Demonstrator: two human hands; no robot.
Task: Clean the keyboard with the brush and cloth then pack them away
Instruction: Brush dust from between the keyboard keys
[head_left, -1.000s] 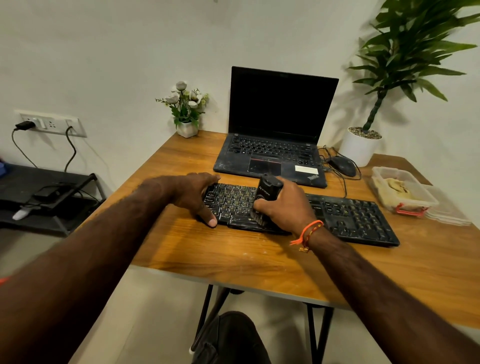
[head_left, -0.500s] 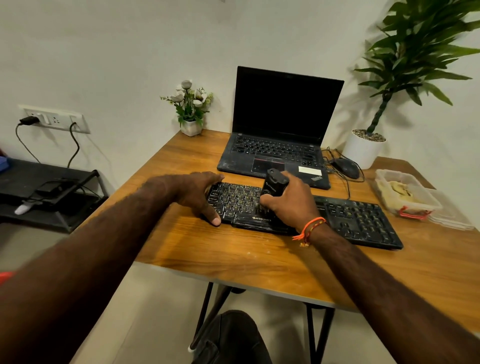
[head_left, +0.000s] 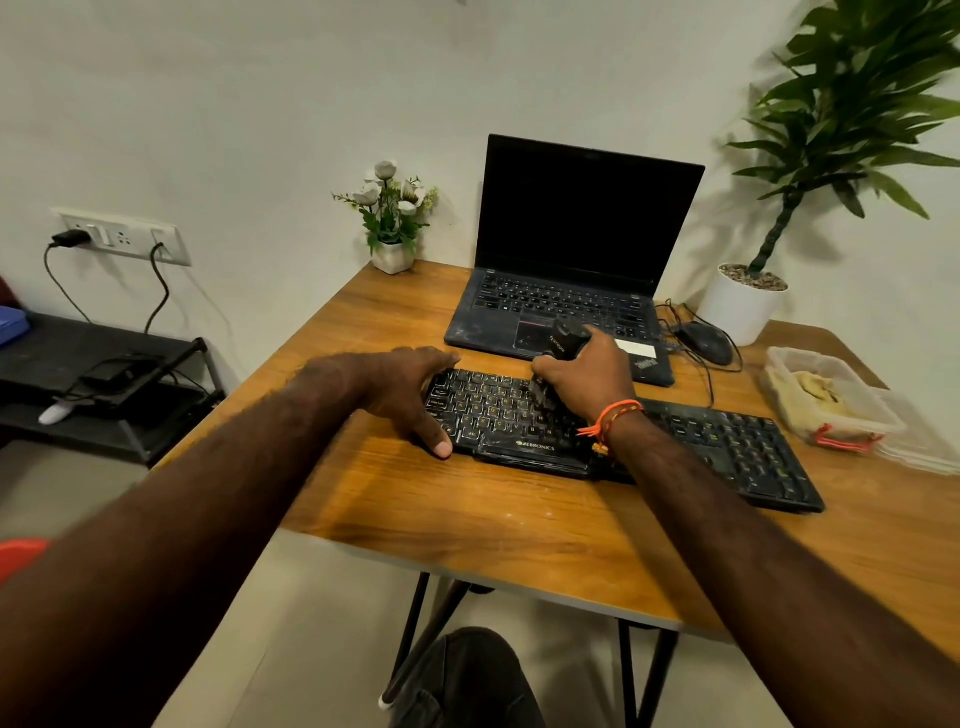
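Brushing was underway: right hand (head_left: 587, 376) gripped the brush (head_left: 558, 358) on the keyboard (head_left: 727, 447), left hand (head_left: 410, 395) spread steadying it; cloth (head_left: 815, 395) untouched, packing remained.

wooden desk (head_left: 519, 525) on black legs. on it: black keyboard (head_left: 727, 447) near front, open laptop (head_left: 566, 306) behind, mouse (head_left: 704, 342) with cable, small flower pot (head_left: 393, 256), white plant pot (head_left: 740, 306), clear plastic box (head_left: 831, 400) at right.

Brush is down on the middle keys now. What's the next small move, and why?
Probably sweep the brush rightward along the keyboard. The right hand grips it with bristles on the centre keys, the left hand steadies the left end, and the right-hand keys look dusty.
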